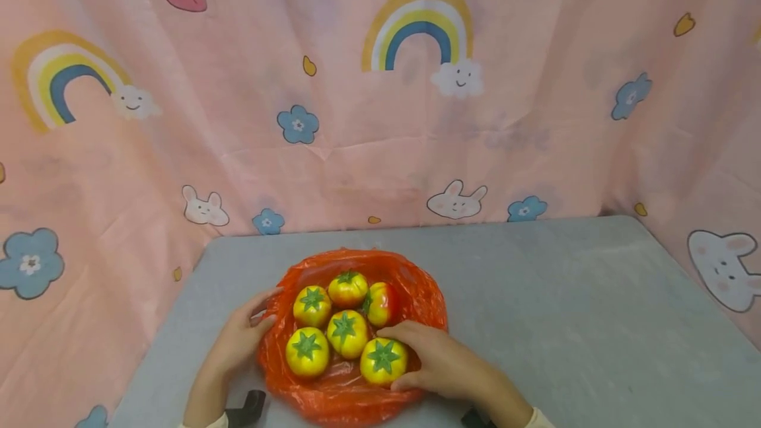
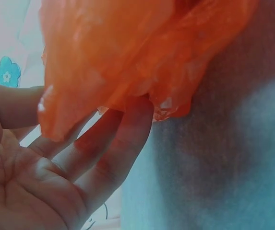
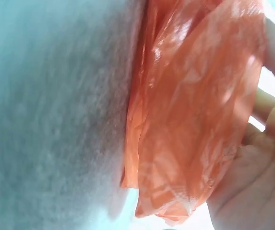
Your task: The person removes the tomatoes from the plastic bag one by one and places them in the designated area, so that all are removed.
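A crinkled orange-red plastic bag (image 1: 351, 408) lies spread open on the grey table. Several round yellow tomatoes with green star-shaped tops sit in it, one (image 1: 347, 334) in the middle; another at the upper right shows a red side (image 1: 383, 304). My right hand (image 1: 442, 358) reaches over the bag's right edge, fingers and thumb curled round the lower-right tomato (image 1: 384, 362). At the bag's left edge, my left hand (image 1: 238, 335) touches the plastic with loosely bent fingers. The left wrist view has these fingers (image 2: 123, 139) against hanging plastic (image 2: 103, 57). Orange plastic (image 3: 190, 110) partly covers my right hand (image 3: 257, 177).
The grey table (image 1: 565, 309) extends right of the bag and behind it. A pink curtain (image 1: 357, 170) with rainbows, rabbits and flowers hangs behind the table and along its sides. Dark wrist-worn pieces show below my hands.
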### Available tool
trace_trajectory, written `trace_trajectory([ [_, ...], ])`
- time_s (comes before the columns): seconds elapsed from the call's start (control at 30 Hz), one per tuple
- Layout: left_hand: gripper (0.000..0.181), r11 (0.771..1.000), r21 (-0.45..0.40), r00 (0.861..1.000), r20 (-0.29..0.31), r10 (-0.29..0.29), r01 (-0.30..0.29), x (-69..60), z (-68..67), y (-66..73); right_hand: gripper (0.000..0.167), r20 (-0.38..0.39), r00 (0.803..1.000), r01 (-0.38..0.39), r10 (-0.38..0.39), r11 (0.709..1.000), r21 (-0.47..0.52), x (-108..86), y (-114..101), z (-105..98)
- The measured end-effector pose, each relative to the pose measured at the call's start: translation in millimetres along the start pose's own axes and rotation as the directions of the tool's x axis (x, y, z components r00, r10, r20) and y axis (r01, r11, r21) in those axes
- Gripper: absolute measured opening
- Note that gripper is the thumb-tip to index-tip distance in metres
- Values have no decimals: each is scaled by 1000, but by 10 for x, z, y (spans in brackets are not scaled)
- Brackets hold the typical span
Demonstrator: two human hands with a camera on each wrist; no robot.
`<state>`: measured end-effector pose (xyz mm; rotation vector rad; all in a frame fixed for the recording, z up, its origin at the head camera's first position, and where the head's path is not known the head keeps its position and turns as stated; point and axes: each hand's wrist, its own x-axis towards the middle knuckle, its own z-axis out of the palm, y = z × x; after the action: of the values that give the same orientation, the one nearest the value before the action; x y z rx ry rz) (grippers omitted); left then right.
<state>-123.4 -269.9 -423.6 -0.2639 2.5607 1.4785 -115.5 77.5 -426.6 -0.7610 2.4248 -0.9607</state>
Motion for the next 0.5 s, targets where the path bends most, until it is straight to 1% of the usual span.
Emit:
trace_trajectory([
  [0.13,52,1000,-4,1000,5,-4,4,7,3,-6,62,-11,1000,-23,23,1000,14,-24,-10,17],
  [0.3,51,1000,-2,1000,7,-10,10,16,13,-17,63,-34,999,5,-4,1000,26,-47,2,-3],
  [0.43,51,1000,-24,1000,8,5,-5,26,23,-52,66,-57,998,11,-9,999,35,-80,9,-47],
  [0.5,51,1000,-17,1000,2,13,-13,28,26,-72,67,-71,997,10,-8,999,31,-100,10,-75],
])
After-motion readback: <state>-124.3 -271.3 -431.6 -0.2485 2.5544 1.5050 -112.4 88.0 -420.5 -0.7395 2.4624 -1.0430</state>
